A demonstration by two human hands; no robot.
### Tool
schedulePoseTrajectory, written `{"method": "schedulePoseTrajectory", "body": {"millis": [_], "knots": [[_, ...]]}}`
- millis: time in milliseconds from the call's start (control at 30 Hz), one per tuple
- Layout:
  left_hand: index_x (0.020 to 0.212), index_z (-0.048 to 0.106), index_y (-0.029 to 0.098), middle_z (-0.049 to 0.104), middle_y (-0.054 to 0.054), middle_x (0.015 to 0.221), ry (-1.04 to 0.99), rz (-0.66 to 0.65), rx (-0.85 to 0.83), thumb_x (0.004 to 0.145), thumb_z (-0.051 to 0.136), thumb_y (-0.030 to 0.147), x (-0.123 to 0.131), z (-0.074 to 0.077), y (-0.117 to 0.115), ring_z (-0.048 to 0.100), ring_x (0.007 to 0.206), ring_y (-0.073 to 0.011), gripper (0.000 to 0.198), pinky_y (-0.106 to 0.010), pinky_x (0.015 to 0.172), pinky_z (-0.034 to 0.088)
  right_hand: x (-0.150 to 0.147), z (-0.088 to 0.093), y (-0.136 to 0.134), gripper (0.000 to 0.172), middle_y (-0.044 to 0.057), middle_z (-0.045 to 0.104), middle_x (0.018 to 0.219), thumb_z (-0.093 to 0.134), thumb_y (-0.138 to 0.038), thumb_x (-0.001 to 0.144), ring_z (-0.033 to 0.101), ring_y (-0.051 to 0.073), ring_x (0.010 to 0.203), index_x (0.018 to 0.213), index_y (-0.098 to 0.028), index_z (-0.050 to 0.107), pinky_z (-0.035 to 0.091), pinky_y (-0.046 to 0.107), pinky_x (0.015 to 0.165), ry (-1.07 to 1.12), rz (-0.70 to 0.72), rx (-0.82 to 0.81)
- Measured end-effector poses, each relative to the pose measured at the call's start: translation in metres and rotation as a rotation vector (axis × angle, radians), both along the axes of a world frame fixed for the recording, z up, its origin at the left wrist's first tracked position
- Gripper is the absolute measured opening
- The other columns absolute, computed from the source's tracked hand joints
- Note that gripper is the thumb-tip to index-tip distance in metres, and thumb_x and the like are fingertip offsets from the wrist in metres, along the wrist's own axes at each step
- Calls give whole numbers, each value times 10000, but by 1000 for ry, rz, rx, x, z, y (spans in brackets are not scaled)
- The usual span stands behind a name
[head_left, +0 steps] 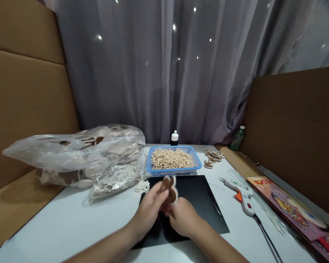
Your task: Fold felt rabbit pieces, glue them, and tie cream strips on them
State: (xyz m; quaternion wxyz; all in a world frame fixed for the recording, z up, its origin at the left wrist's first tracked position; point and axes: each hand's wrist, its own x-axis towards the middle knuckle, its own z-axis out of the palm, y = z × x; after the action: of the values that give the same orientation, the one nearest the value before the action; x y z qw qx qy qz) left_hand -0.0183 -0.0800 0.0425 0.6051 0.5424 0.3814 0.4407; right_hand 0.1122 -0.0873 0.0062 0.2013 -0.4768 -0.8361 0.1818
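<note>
My left hand (148,205) is closed on a brown cutout (172,195) with a pale edge and two rounded, ear-like tips pointing up; motion blurs it a little. Thumb and fingers pinch its left side. Against the lower edge of the cutout, my right hand (184,218) is closed, and its fingertips are mostly hidden. Whether it grips the cutout or something small, I cannot tell. Both hands are above a black sheet (201,204) on the white table (84,226). Similar brown cutouts (214,156) lie in a loose pile at the back right.
Behind the sheet stands a blue basket (174,170) of short pale sticks, with a white-capped bottle (174,137) behind it. Clear plastic bags (115,157) fill the left. On the right lie a glue gun (246,202), clear glue sticks (271,212) and a colourful printed packet (290,212).
</note>
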Motion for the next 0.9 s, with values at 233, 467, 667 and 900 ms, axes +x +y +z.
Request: {"method": "schedulePoseTrajectory", "body": {"millis": [233,467,667,900], "knots": [[715,531,173,461,33,590,-193,168,-194,757,595,347,-22,-37,-23,409,498,-82,190,-189,448,362,0,9,-11,195,70,702,809,435,-148,804,643,201,681,907,-191,595,337,243,539,-215,54,32],[691,519,171,438,41,571,-224,155,-266,737,612,342,-20,-42,-11,370,473,-71,200,-177,422,331,-3,7,-13,161,69,698,745,435,-183,807,639,206,575,860,-193,586,314,251,473,-346,39,128],[743,581,167,483,26,619,-177,40,-242,768,603,324,-21,-44,-16,431,542,-87,160,-180,485,382,4,9,-15,253,96,694,718,386,-269,865,631,227,551,851,-192,627,315,271,461,-420,-21,79],[940,639,212,630,3,874,-336,122,-288,774,612,227,-22,-41,10,572,904,-136,169,-230,848,447,14,26,-22,236,29,688,719,487,-331,843,604,160,602,752,-217,673,262,257,469,-375,267,79]]}}
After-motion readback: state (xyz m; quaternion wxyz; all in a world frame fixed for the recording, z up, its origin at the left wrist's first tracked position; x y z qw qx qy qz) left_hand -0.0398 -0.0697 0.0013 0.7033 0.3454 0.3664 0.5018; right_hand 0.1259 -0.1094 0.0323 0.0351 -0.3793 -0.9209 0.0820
